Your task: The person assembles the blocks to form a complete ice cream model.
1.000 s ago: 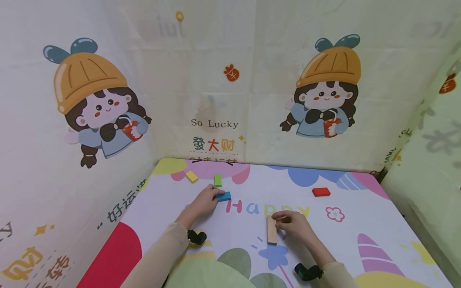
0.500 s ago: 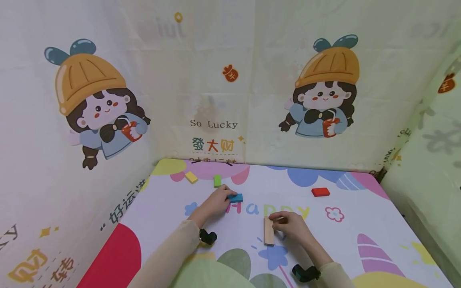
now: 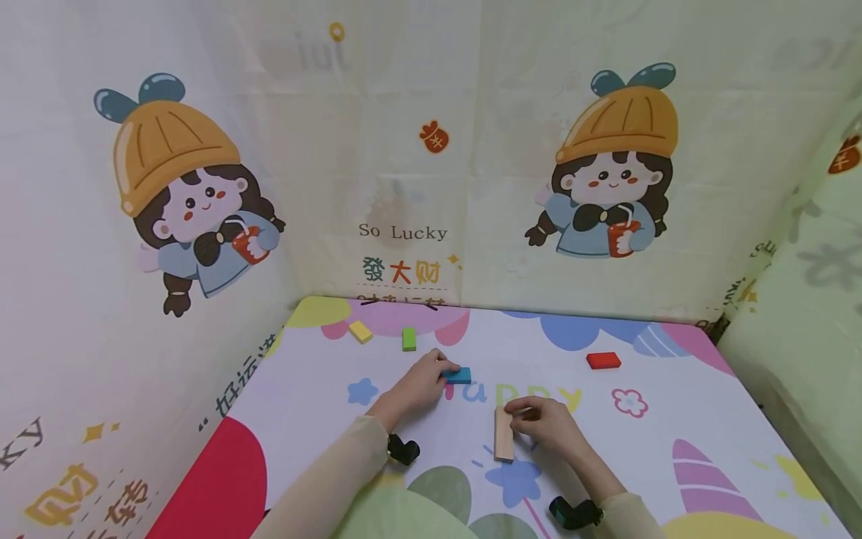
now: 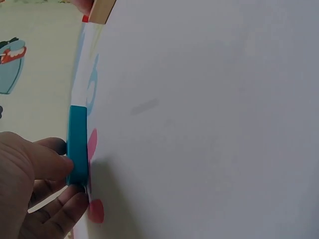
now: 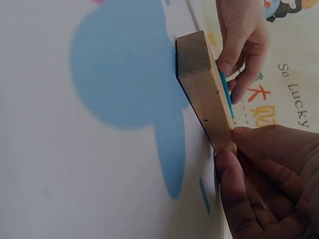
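A blue rectangular block (image 3: 461, 376) lies on the printed tabletop, its left end pinched by my left hand (image 3: 419, 383). In the left wrist view the thumb presses one face of the blue block (image 4: 78, 144) and fingers curl behind it. Closer to me and to the right is a plain wooden block (image 3: 503, 436), pointing away from me. My right hand (image 3: 547, 423) holds its far end; the right wrist view has thumb and a finger on the wooden block (image 5: 202, 89). A gap of tabletop separates the two blocks.
At the back left lie a yellow block (image 3: 360, 332) and a green block (image 3: 409, 339). A red block (image 3: 603, 361) is at the right. Patterned sheets (image 3: 498, 224) rise as walls behind and beside the tabletop.
My left hand has slid the blue block rightward across the tabletop, closer to the wooden block. My right hand stays at the wooden block with hardly any movement.
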`<state>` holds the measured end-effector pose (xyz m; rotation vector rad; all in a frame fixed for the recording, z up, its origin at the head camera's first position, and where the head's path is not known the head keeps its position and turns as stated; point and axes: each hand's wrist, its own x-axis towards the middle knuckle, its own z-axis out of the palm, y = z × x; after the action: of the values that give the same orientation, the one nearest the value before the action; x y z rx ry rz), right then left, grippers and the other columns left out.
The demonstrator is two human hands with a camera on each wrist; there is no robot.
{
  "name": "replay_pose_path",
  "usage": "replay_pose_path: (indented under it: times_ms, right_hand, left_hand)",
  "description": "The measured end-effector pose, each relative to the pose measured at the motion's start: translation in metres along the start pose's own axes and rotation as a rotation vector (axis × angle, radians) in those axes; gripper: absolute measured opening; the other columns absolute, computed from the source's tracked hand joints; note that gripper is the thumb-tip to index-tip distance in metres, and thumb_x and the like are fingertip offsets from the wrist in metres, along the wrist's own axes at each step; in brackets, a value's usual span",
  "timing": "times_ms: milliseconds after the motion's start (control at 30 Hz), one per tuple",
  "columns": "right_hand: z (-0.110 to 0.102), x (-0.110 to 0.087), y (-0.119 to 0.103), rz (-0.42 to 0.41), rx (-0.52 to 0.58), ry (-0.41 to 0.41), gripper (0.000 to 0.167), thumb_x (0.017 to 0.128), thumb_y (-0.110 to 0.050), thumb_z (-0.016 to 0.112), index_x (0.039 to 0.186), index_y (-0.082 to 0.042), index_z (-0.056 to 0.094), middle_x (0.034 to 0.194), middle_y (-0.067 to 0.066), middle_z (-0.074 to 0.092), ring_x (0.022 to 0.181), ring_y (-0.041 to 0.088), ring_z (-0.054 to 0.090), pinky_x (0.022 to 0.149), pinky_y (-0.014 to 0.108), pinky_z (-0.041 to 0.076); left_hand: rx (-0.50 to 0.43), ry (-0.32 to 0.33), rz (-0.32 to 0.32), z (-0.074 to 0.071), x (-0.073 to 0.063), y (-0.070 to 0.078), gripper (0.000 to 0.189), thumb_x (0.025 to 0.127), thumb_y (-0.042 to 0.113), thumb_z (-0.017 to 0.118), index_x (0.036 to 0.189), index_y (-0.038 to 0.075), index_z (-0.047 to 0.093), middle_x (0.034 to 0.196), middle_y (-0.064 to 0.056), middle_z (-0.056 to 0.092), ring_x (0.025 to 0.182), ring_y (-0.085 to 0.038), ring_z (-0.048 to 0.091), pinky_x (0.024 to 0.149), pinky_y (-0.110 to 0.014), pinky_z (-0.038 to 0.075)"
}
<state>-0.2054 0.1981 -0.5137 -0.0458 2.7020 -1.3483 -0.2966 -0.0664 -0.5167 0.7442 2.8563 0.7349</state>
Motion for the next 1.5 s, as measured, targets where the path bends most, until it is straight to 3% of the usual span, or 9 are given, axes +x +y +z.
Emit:
replay_pose_path:
  times_ms: [333,600,833,1000,1167,1300,1500]
  right_hand:
    - [0.002,0.001,0.0,-0.004,0.003,-0.005,0.021,0.084,-0.007,0.082,0.104,-0.014,0.079,0.09,-0.002,0.074,0.08,0.013,0.063,0.065,0.025,0.05]
    - [0.004,0.001,0.002,-0.018,0.01,-0.011,0.021,0.085,-0.008,0.082,0.104,-0.014,0.079,0.091,-0.002,0.075,0.081,0.012,0.065,0.066,0.024,0.051]
    - [0.002,0.001,0.0,-0.024,0.004,-0.012,0.019,0.088,-0.012,0.08,0.107,-0.012,0.079,0.096,0.001,0.076,0.084,0.014,0.068,0.068,0.025,0.052]
    - [-0.001,0.005,0.001,0.021,0.028,0.061,0.023,0.098,-0.022,0.071,0.119,-0.013,0.075,0.113,0.004,0.075,0.096,0.017,0.067,0.083,0.03,0.058]
    - [-0.008,0.009,0.004,0.072,0.336,0.025,0.043,0.108,-0.028,0.055,0.144,-0.005,0.056,0.14,0.017,0.064,0.126,0.029,0.064,0.106,0.037,0.052]
    - [-0.012,0.012,0.006,0.103,0.545,-0.058,0.053,0.111,-0.033,0.044,0.156,-0.004,0.039,0.152,0.021,0.053,0.139,0.032,0.055,0.113,0.039,0.043]
    - [-0.01,0.019,0.007,0.122,0.678,-0.112,0.058,0.112,-0.038,0.039,0.159,-0.005,0.031,0.155,0.022,0.05,0.14,0.031,0.054,0.109,0.031,0.048]
  left_hand:
    - [-0.005,-0.03,0.018,0.009,0.006,0.016,0.037,0.102,0.006,0.058,0.135,0.018,0.07,0.121,-0.002,0.057,0.108,-0.013,0.056,0.1,-0.031,0.051]
    - [0.034,-0.027,0.07,0.018,0.007,0.028,0.035,0.102,0.007,0.059,0.132,0.02,0.072,0.121,-0.001,0.058,0.109,-0.012,0.057,0.099,-0.029,0.051]
    - [-0.03,-0.011,0.087,0.021,0.003,0.041,0.036,0.101,0.006,0.062,0.133,0.018,0.071,0.122,-0.003,0.058,0.109,-0.012,0.058,0.099,-0.028,0.052]
    - [-0.288,0.043,-0.047,0.021,-0.004,0.04,0.041,0.1,0.01,0.064,0.141,0.011,0.063,0.129,-0.008,0.058,0.111,-0.018,0.06,0.097,-0.034,0.054]
    - [-0.589,0.099,-0.178,0.016,-0.011,0.036,0.041,0.103,0.018,0.057,0.141,0.002,0.058,0.134,-0.017,0.063,0.119,-0.03,0.063,0.104,-0.047,0.053]
    - [-0.775,0.077,-0.25,0.013,-0.017,0.034,0.042,0.105,0.022,0.054,0.14,-0.001,0.057,0.134,-0.017,0.064,0.114,-0.027,0.065,0.103,-0.044,0.054]
    - [-1.012,0.021,-0.278,0.012,-0.018,0.035,0.045,0.106,0.019,0.053,0.144,-0.005,0.052,0.13,-0.02,0.066,0.114,-0.025,0.066,0.101,-0.034,0.056]
